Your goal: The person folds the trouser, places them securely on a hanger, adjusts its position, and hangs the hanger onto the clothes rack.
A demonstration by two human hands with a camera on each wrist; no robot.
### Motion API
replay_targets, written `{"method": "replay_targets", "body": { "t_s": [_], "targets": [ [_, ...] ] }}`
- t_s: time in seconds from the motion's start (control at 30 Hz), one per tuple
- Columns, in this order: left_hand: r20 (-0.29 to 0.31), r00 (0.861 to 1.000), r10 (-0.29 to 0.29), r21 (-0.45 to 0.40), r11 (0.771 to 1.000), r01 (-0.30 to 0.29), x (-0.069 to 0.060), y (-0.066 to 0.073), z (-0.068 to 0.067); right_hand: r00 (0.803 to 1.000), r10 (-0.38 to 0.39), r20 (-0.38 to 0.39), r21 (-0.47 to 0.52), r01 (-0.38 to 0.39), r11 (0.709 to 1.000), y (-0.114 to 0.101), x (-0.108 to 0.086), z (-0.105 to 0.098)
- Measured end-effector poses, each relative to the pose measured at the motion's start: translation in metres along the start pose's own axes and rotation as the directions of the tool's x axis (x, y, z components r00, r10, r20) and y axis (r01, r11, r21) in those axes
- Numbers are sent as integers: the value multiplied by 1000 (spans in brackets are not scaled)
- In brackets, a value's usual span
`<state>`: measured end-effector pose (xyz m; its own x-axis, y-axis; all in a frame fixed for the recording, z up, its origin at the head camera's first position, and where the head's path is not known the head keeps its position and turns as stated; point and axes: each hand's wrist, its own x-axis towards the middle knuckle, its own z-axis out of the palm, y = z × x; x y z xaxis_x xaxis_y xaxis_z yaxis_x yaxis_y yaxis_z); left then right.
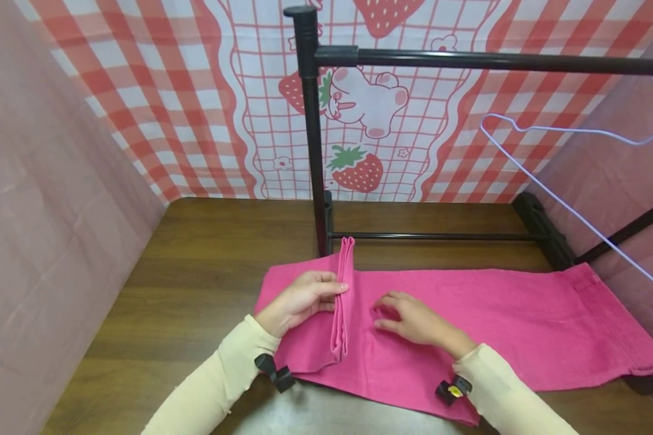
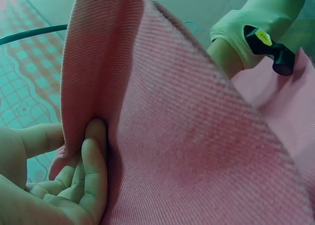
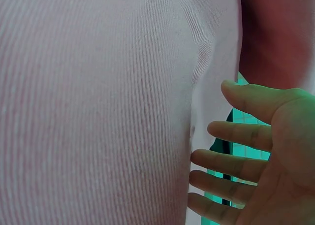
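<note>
Head view looks down on pink cloth (image 1: 497, 320) both wrist views face closely.

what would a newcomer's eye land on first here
Probably the bright pink trousers spread across the wood-grain table, their folded end held in the left hand, with the right hand beside it. Next come the strawberry-print curtain behind and the black garment rack in front of it, with a lavender hanger at the far right.

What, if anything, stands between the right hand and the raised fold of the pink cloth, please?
Nothing visible does: only an open gap lies between the right hand and the fold, which the left hand holds.
</note>
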<state>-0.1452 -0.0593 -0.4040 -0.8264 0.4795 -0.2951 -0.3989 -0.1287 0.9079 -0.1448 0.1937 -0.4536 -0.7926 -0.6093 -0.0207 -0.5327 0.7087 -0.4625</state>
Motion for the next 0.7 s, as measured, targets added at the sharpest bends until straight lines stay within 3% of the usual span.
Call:
{"method": "replay_targets", "body": {
  "t_s": [0.2, 0.47, 0.7],
  "targets": [
    [-1, 1000, -2, 9, 1000, 2, -1, -3, 0, 1000, 22, -21, 53, -21, 998, -1, 2, -2],
    [-20, 1000, -8, 22, 1000, 8, 0, -5, 2, 987, 81, -137, 137, -62, 989, -5, 12, -10],
    [-12, 1000, -9, 37, 999, 9, 0, -11, 3, 981, 91, -171, 175, -61, 983, -14, 22, -14]
  ]
}}
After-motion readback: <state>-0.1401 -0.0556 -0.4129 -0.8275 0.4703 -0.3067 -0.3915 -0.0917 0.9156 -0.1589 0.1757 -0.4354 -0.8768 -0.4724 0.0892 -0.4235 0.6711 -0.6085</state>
